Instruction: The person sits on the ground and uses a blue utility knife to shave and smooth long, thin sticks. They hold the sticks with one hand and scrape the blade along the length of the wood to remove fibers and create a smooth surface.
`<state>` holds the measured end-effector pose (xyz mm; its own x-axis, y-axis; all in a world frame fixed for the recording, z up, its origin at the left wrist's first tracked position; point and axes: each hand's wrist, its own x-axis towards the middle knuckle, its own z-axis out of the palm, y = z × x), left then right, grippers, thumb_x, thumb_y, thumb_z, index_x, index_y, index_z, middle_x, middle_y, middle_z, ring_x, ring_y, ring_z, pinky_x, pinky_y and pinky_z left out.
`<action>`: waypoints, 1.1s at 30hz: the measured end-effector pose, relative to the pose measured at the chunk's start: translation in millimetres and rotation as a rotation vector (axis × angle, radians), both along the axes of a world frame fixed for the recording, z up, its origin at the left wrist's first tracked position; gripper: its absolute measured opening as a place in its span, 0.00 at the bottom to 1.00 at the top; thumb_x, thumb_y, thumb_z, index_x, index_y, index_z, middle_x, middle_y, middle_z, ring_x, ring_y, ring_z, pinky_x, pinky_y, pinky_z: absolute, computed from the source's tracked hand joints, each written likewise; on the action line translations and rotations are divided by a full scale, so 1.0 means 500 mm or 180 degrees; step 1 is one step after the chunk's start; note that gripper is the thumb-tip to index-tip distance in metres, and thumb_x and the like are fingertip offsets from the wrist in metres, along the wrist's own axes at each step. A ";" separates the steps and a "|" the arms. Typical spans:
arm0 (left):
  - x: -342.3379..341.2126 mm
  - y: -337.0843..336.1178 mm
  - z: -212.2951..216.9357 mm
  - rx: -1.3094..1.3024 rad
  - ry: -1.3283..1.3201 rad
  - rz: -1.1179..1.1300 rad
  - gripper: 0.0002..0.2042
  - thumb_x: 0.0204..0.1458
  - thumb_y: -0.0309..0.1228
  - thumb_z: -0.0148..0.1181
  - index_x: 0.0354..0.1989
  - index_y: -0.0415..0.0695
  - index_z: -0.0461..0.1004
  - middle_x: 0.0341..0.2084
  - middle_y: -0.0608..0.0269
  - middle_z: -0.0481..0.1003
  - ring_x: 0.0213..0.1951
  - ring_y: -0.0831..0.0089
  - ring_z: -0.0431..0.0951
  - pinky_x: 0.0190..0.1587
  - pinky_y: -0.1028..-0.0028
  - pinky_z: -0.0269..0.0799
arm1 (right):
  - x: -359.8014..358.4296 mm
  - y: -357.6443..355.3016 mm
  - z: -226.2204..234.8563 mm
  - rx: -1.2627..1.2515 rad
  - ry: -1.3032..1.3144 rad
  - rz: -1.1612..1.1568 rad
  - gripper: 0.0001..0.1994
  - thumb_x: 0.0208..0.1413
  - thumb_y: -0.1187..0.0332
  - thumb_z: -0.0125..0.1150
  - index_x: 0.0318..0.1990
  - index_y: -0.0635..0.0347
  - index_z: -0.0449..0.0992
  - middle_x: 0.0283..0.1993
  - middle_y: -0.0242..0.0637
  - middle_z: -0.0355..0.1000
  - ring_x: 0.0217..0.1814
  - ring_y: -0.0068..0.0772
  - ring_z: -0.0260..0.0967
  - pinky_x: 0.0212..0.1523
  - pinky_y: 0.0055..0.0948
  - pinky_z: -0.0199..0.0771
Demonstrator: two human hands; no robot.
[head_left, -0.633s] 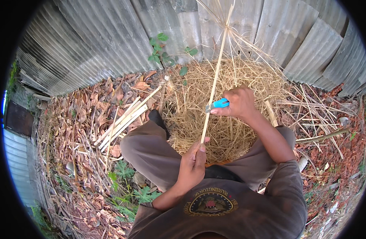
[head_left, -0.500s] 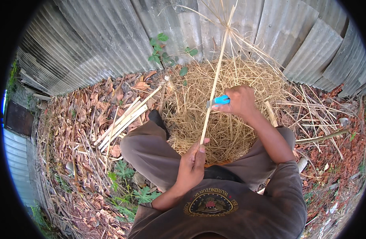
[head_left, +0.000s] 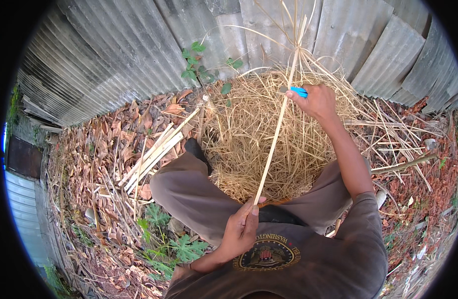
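Observation:
My left hand (head_left: 241,230) is closed on the near end of a long, pale wooden strip (head_left: 273,151), which looks like split bamboo. The strip slants up and away to the right over a heap of straw-coloured shavings (head_left: 254,144). Well up the strip, my right hand (head_left: 316,101) grips a knife (head_left: 299,91) with a bright blue handle. Its short blade lies across the strip, with my thumb pressed beside it. Beyond the blade, thin curled slivers (head_left: 299,47) fan out from the strip's far part.
Corrugated metal sheets (head_left: 109,55) stand as a wall behind the heap. Several split pale sticks (head_left: 154,155) lie on dry leaves at the left, more thin strips (head_left: 393,134) at the right. A green plant (head_left: 181,244) grows by my left knee. My bent legs flank the shavings.
My right hand has moved up and away along the strip with the knife. My left hand has come slightly nearer my body, still holding the strip's end.

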<state>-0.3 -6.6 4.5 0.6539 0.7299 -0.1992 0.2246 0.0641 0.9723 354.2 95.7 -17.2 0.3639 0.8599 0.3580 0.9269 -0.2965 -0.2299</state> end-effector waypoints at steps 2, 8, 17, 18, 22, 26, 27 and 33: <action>-0.006 -0.006 0.009 0.0048 0.0094 -0.0065 0.15 0.64 0.27 0.42 0.56 0.38 0.67 0.14 0.75 0.55 0.19 0.89 0.54 0.21 0.82 0.50 | 0.034 0.007 -0.004 0.0012 0.0035 -0.0232 0.44 0.43 0.19 0.35 0.13 0.56 0.72 0.08 0.32 0.60 0.14 0.31 0.65 0.15 0.34 0.63; -0.035 -0.021 0.007 0.0024 0.0238 -0.0155 0.14 0.64 0.27 0.43 0.55 0.38 0.67 0.15 0.74 0.57 0.20 0.89 0.56 0.21 0.82 0.52 | 0.109 0.019 0.006 -0.0024 0.0360 -0.0687 0.45 0.43 0.20 0.37 0.18 0.59 0.75 0.12 0.36 0.65 0.19 0.36 0.70 0.22 0.38 0.69; -0.048 0.016 -0.060 -0.0613 -0.0210 0.0061 0.15 0.66 0.31 0.38 0.51 0.38 0.69 0.14 0.75 0.57 0.18 0.87 0.54 0.21 0.83 0.52 | 0.084 0.014 0.027 -0.0588 0.1216 -0.0924 0.46 0.45 0.21 0.34 0.16 0.63 0.73 0.16 0.45 0.68 0.25 0.45 0.72 0.30 0.43 0.70; -0.043 0.017 -0.065 -0.0587 -0.0198 0.0049 0.15 0.66 0.31 0.38 0.51 0.38 0.69 0.14 0.75 0.57 0.18 0.87 0.54 0.22 0.83 0.53 | 0.067 0.000 0.032 -0.0722 0.1189 -0.0800 0.46 0.46 0.21 0.34 0.16 0.63 0.73 0.17 0.47 0.68 0.26 0.46 0.72 0.32 0.43 0.70; -0.004 0.024 -0.077 -0.0461 -0.0287 0.0181 0.15 0.66 0.32 0.37 0.49 0.37 0.68 0.12 0.74 0.58 0.15 0.87 0.53 0.18 0.84 0.51 | -0.035 -0.044 0.045 -0.0711 0.1009 -0.0075 0.41 0.48 0.24 0.39 0.14 0.58 0.70 0.12 0.38 0.64 0.19 0.40 0.69 0.24 0.41 0.68; 0.028 0.049 -0.052 -0.0888 -0.0569 0.0215 0.14 0.67 0.33 0.35 0.48 0.40 0.67 0.13 0.73 0.59 0.16 0.87 0.56 0.20 0.84 0.53 | -0.153 -0.098 0.014 -0.0515 0.0505 0.1228 0.39 0.45 0.24 0.46 0.13 0.57 0.73 0.09 0.36 0.63 0.13 0.38 0.67 0.17 0.36 0.67; 0.035 0.052 -0.045 -0.0932 -0.0551 0.0219 0.14 0.67 0.34 0.35 0.48 0.40 0.67 0.13 0.73 0.59 0.16 0.87 0.56 0.19 0.84 0.53 | -0.179 -0.107 0.007 -0.0488 0.0403 0.1369 0.39 0.44 0.24 0.47 0.13 0.57 0.73 0.08 0.36 0.63 0.12 0.37 0.67 0.16 0.36 0.67; 0.050 0.049 -0.032 -0.0695 -0.0555 0.0282 0.14 0.67 0.34 0.35 0.47 0.39 0.67 0.12 0.73 0.59 0.14 0.87 0.54 0.17 0.83 0.51 | -0.171 -0.087 -0.015 0.0032 0.0021 0.1182 0.38 0.41 0.24 0.51 0.12 0.56 0.70 0.08 0.35 0.62 0.11 0.39 0.66 0.14 0.35 0.66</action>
